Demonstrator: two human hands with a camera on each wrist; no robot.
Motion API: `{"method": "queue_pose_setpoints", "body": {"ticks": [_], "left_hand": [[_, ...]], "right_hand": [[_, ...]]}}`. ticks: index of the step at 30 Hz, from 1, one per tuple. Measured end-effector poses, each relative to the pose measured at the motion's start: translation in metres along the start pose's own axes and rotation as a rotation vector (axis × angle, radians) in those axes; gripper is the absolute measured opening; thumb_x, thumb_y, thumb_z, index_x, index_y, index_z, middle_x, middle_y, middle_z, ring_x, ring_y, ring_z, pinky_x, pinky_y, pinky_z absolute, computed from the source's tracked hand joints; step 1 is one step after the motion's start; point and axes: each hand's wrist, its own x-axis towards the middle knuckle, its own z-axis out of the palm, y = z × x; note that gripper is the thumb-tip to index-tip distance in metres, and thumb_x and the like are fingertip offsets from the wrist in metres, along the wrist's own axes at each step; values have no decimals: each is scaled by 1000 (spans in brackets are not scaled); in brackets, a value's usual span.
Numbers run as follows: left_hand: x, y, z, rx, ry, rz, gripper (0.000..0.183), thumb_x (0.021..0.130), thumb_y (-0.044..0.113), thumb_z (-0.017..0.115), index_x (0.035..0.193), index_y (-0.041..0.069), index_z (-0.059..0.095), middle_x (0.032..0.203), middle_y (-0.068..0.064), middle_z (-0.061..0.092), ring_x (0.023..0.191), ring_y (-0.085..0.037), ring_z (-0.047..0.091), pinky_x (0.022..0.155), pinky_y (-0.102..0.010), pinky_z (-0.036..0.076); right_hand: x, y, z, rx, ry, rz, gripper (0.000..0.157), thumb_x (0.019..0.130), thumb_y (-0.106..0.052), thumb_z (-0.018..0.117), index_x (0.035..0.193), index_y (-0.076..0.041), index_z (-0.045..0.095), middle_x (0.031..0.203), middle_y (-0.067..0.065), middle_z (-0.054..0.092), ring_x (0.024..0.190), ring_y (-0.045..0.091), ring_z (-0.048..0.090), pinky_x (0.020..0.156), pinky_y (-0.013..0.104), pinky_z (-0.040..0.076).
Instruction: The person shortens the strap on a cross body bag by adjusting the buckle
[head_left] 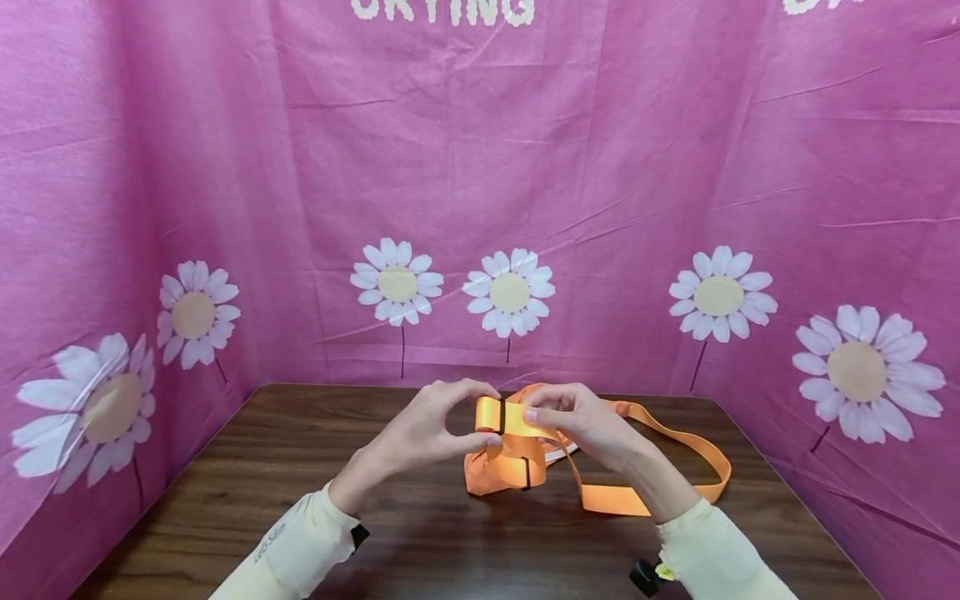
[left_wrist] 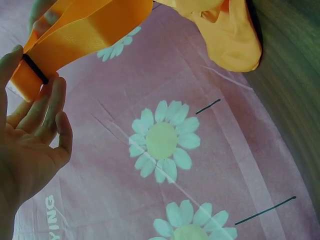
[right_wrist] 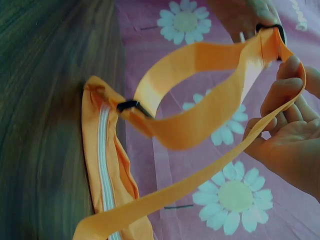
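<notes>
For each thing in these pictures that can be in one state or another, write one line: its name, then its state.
orange strap: folded into a loop, held up between both hands
black slider: threaded on the strap
orange pouch: lying on the table
left hand: pinching the strap
right hand: pinching the strap

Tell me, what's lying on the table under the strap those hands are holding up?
Under the strap lies a crumpled orange pouch with a pale zipper, on the wooden table. Whatever is inside the pouch is hidden.

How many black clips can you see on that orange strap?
2. One black slider sits on the raised strap fold, pinched between the left hand and right hand; another is lower, by the orange pouch. More may be hidden.
</notes>
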Motion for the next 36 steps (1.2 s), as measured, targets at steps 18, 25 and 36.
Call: {"method": "queue_pose_setpoints", "body": {"ticks": [18, 25, 36], "left_hand": [[-1, 5, -5, 108, 53, 6, 46, 84, 36, 87, 122, 20, 67, 108, 18, 68, 93, -4, 62, 81, -35, 44], [-1, 5, -6, 38, 37, -21, 47, 84, 36, 86, 122, 20, 65, 104, 19, 67, 92, -3, 63, 83, -32, 49], [-1, 2, 2, -57, -3, 2, 45, 82, 31, 88, 116, 18, 63, 102, 12, 67, 85, -7, 62, 75, -29, 52]], "right_hand": [[-1, 2, -7, -30, -57, 16, 22, 102, -18, 63, 111, 0, 72, 105, 15, 61, 102, 31, 56, 80, 47, 51], [-2, 3, -14, -33, -83, 23, 23, 101, -17, 64, 113, 1, 73, 112, 21, 65, 112, 38, 55, 91, 56, 48], [-1, -5, 1, -87, -60, 22, 22, 100, -21, 67, 113, -5, 75, 92, 17, 67, 83, 30, 63, 76, 48, 54]]}}
